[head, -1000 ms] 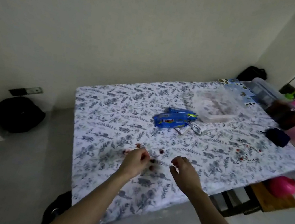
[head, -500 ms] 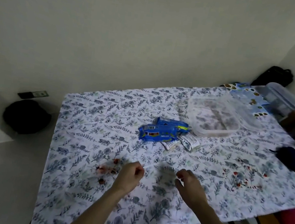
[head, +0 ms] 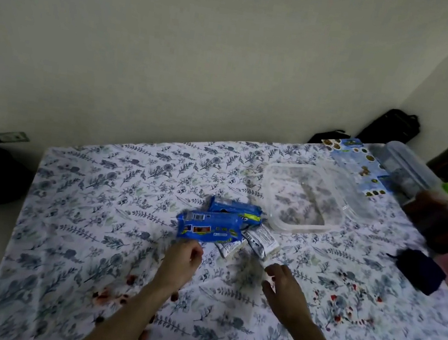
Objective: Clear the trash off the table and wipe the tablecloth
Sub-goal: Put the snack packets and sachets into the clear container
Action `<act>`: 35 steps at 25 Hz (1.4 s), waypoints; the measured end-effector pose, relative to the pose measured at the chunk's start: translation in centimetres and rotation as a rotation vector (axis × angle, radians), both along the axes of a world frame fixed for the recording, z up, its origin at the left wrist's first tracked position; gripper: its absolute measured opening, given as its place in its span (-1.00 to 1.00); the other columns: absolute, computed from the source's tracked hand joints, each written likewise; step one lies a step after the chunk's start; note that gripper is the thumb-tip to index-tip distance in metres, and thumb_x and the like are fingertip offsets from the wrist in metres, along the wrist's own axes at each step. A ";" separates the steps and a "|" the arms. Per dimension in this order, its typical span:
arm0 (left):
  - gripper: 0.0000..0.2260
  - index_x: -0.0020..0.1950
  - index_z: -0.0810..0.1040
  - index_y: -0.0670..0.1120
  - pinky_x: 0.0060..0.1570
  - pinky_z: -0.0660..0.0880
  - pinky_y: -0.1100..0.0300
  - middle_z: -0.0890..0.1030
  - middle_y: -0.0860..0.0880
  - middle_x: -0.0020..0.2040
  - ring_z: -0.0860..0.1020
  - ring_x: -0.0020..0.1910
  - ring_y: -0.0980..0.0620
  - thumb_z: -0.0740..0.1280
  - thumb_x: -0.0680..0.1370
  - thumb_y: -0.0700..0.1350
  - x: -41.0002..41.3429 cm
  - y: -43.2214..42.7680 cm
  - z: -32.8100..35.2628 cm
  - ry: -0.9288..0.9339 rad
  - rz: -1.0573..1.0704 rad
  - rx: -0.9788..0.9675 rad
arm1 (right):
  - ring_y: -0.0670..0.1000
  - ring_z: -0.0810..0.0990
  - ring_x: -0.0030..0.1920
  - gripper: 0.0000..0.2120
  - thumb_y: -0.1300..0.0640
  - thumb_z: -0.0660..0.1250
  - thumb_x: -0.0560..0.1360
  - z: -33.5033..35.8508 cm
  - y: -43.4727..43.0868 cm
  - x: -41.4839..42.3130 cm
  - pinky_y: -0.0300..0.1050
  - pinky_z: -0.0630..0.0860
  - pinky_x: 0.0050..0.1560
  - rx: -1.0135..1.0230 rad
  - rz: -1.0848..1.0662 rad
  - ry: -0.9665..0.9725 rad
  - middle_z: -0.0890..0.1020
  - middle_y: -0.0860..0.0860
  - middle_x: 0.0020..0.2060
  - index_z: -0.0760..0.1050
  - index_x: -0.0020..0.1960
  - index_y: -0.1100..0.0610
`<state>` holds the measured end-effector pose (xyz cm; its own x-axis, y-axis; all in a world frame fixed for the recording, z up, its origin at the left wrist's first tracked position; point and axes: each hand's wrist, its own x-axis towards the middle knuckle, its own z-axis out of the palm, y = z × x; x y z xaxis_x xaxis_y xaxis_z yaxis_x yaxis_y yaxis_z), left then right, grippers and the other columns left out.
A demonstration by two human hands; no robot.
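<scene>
Left hand (head: 182,263) near blue wrappers (head: 208,229), anything inside its curled fingers (head: 197,253) hidden.

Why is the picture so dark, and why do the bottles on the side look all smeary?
Head view: the room is dimly lit, so the tablecloth looks grey-blue; the bottles at the right edge are smeared by blur; the blue wrappers in the middle look sharper.

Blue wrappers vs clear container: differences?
The blue wrappers are opaque and printed; the clear container is see-through. The blue wrappers lie flat and overlapping; the clear container is one tray with raised walls. The clear container has a bigger footprint than the blue wrappers. Both rest on the tablecloth.
</scene>
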<state>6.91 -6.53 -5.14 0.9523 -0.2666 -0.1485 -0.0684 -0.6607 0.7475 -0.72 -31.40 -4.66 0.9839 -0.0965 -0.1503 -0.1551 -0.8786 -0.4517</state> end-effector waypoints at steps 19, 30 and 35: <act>-0.34 0.47 0.25 0.03 0.35 0.30 -0.18 0.42 -0.16 0.33 0.40 0.33 -0.23 0.35 0.43 0.19 1.1 -6.7 -3.7 -0.046 0.170 0.631 | 0.20 0.52 0.17 -0.50 0.15 0.35 0.45 -4.9 -4.8 10.5 0.08 0.55 0.09 -0.060 0.358 -0.039 0.50 0.19 0.22 0.34 0.36 0.17; -0.73 0.22 0.50 -0.02 -0.12 0.54 0.40 0.62 0.11 0.07 0.62 -0.03 0.26 0.33 0.52 -0.08 7.4 -10.9 5.6 0.187 0.283 -0.532 | -0.18 0.59 -0.11 -0.62 0.10 0.21 0.47 4.3 -8.4 11.4 -0.31 0.50 -0.23 0.618 -0.058 -0.279 0.62 -0.14 -0.03 0.40 0.28 -0.03; -0.75 0.17 0.52 0.06 -0.05 0.57 0.26 0.64 0.04 0.06 0.63 0.01 0.11 0.37 0.50 -0.01 10.6 -17.6 7.3 0.279 0.141 -0.557 | -0.16 0.57 -0.22 -0.68 0.11 0.23 0.52 3.5 -13.0 14.2 -0.25 0.47 -0.30 0.558 -0.233 -0.324 0.60 -0.11 -0.14 0.39 0.27 0.07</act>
